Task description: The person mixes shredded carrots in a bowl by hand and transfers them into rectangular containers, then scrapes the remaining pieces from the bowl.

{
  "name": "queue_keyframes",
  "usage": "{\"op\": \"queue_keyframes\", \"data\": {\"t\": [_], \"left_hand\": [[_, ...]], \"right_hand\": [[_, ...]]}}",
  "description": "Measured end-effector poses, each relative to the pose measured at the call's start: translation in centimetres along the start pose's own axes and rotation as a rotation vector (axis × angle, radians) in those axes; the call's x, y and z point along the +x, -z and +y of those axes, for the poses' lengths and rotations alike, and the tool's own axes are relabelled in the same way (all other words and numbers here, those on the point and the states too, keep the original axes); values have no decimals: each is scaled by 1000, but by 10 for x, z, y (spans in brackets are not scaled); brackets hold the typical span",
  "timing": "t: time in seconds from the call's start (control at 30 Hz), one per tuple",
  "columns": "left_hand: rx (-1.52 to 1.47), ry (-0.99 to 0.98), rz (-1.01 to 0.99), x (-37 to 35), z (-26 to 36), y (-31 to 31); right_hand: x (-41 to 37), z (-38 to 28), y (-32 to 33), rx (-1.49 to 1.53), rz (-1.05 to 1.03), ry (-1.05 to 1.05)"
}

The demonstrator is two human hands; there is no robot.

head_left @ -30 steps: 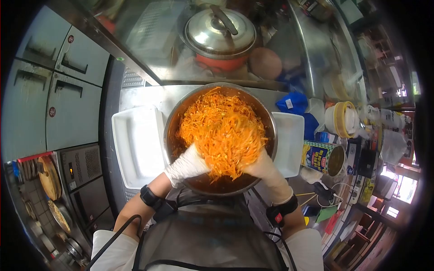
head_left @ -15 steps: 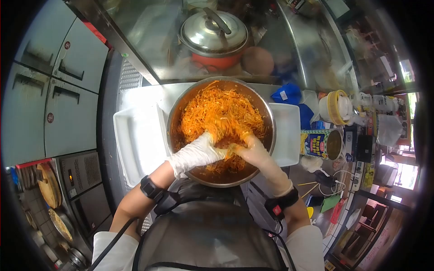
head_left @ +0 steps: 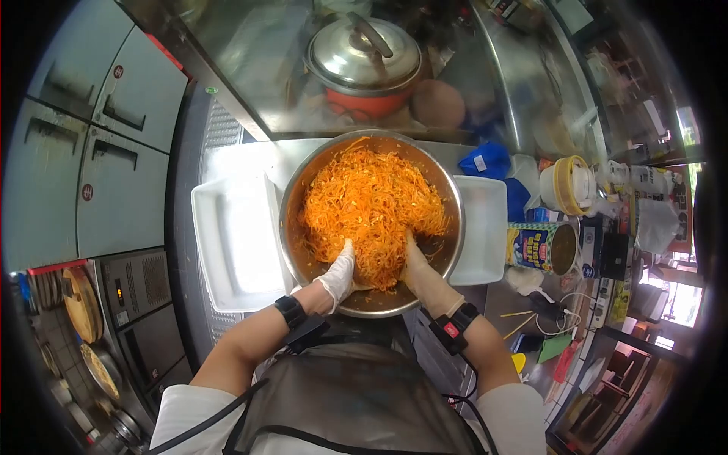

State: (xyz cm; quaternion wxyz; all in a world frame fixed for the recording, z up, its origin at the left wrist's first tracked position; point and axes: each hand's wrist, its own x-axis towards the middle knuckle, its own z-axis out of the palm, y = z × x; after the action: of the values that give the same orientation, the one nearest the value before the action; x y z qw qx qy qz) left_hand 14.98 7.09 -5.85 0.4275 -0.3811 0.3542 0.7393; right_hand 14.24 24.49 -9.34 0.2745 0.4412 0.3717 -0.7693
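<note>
A large steel mixing bowl stands in front of me, holding a heap of orange shredded vegetable, carrot by its look, with paler bits mixed in. My left hand, in a white glove, reaches into the near left side of the heap. On the near right side, my right hand, also gloved, is pushed into the shreds. Both hands' fingers are buried under the mass, so their shape is hidden. A clump of shreds lies between the two hands, near the bowl's front rim.
White rectangular tubs flank the bowl, one on the left and one on the right. Behind a glass panel sits a lidded red pot. A large printed tin and blue cloth-like items lie to the right.
My hands have moved apart and down toward the near side of the bowl, sinking into the shreds. The clump between them earlier now lies in the heap.
</note>
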Motion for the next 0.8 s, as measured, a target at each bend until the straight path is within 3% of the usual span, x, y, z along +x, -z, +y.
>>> {"op": "queue_keyframes", "data": {"t": [0.1,0.2,0.27,0.33,0.4,0.47,0.5,0.6,0.63,0.73,0.8], "left_hand": [[-120,-32,-258,-6,-1,2],[-133,-68,-212,-11,0,9],[-125,-128,-256,-22,2,14],[-39,-318,-293,-21,2,23],[-11,-324,-229,-27,9,28],[168,-469,-256,-40,23,17],[414,-541,-266,-39,34,22],[370,-534,-391,-55,60,3],[408,-529,-341,-80,71,-11],[439,-597,-422,-71,73,-10],[550,-636,-447,-65,79,-12]], "right_hand": [[1,-1,2,-87,-179,103],[-34,-16,-20,-71,-83,69],[-54,-27,-25,-166,-135,97],[-69,-33,-29,-261,-192,124],[-78,-36,-31,-169,-322,185],[-81,-42,-29,-214,-368,231],[-82,-46,-29,-256,-417,275],[-95,-59,-38,-420,-491,360],[-95,-61,-41,-421,-493,365],[-92,-65,-51,-473,-486,386],[-91,-67,-60,-683,-435,586]]}}
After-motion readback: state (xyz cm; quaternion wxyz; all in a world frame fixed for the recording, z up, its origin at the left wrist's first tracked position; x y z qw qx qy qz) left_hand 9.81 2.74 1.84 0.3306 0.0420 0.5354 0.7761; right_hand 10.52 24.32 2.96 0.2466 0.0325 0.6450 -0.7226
